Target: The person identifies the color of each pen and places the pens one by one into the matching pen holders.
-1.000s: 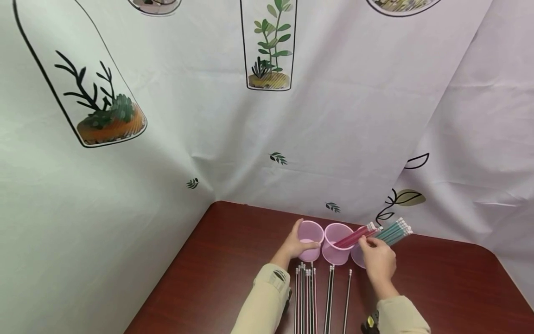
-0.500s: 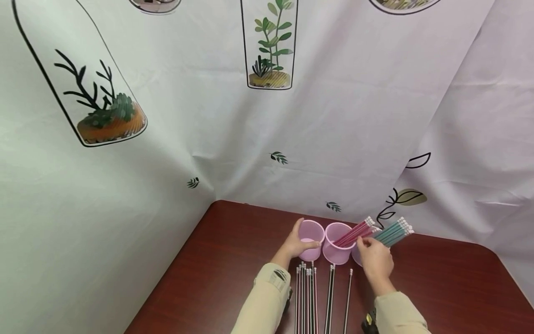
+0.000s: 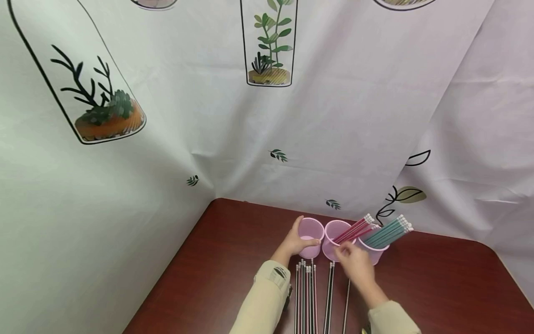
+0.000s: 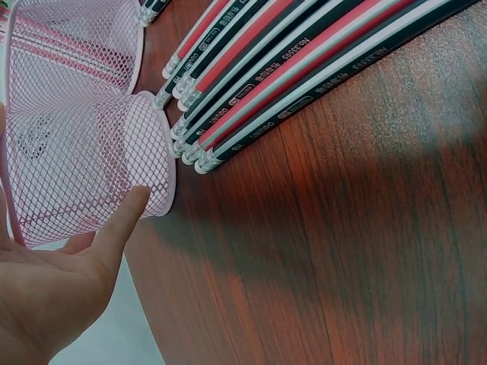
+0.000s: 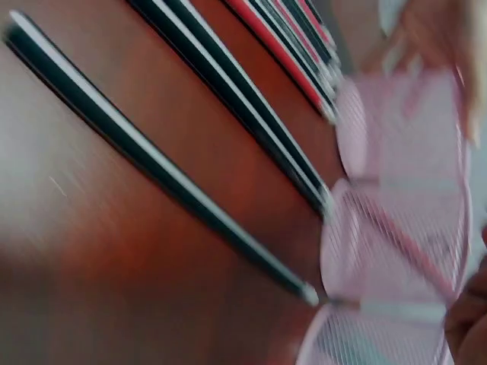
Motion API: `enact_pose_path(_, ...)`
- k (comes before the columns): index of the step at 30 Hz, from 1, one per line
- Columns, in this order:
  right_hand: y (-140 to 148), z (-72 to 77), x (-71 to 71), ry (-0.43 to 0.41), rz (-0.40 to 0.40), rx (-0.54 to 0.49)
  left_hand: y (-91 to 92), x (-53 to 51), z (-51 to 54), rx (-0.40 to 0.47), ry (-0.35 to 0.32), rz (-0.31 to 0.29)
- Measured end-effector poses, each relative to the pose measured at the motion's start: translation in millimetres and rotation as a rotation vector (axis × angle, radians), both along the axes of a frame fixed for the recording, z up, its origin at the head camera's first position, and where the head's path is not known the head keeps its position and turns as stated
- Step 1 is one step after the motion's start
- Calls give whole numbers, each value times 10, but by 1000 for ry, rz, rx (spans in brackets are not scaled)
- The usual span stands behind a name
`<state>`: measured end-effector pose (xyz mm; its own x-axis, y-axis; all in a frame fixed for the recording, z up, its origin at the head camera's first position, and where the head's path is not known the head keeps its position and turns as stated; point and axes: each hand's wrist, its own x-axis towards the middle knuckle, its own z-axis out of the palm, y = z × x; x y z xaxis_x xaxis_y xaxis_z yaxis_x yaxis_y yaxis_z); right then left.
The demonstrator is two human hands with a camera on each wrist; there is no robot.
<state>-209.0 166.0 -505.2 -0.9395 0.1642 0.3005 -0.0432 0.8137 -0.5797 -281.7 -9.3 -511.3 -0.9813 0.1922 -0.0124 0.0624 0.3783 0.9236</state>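
Three pink mesh pencil cups stand in a row at the back of the table. My left hand (image 3: 293, 242) grips the left cup (image 3: 310, 228), thumb and fingers spread round its sides; no pencils show inside it. Red pencils (image 3: 354, 230) lean in the middle cup (image 3: 332, 253). Teal pencils (image 3: 385, 232) lean in the right cup (image 3: 375, 255). My right hand (image 3: 356, 264), blurred, is in front of the middle and right cups, its fingers loosely bent near the middle cup's rim with nothing seen in them.
Striped red and black pencils (image 3: 306, 297) lie before the left cup, their white-tipped ends toward it. Black-and-white pencils (image 3: 329, 297) lie right of them, and a single black-and-white pencil (image 5: 160, 160) lies farther right. A white patterned cloth (image 3: 333, 116) hangs behind the table.
My right hand has let go of the red pencils and moved left and down, uncovering the right cup. The red pencils now rest in the middle cup. My left hand stays on the left cup.
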Motion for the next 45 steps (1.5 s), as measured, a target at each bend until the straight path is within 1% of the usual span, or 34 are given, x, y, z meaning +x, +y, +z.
enact_pose_path(2, -121, -95, 57, -93, 134, 35, -3, -1, 3, 5, 1, 1)
enact_pose_path(3, -175, -145, 89, -147, 183, 60, -4, -1, 2, 6, -1, 1)
enact_pose_path(4, -226, -194, 119, -200, 215, 84, -3, -1, -2, 3, 0, 4)
enact_pose_path(6, -310, -280, 171, -270, 245, 119, -1, -2, -12, 2, -2, 9)
enact_pose_path(9, -392, -367, 215, -314, 232, 154, 3, -8, -33, -2, 1, 11)
enact_pose_path(15, -445, -407, 221, -330, 204, 173, 6, -21, -44, -4, 14, 13)
enact_pose_path(17, -450, -403, 216, -338, 197, 182, 8, -18, -40, -1, 5, 10)
enact_pose_path(27, -456, -384, 191, -415, 160, 237, 5, -20, -34, 0, 2, 7)
enact_pose_path(29, -458, -385, 195, -414, 158, 240, 3, -18, -31, 1, -7, 7)
enact_pose_path(35, -455, -383, 201, -400, 144, 234, 8, -16, -35, -1, 0, 5)
enact_pose_path(40, -415, -294, 186, -370, 114, 191, 8, -3, -31, 5, 6, -1)
enact_pose_path(45, -348, -123, 151, -315, 94, 140, 3, -9, -38, -3, 10, 7)
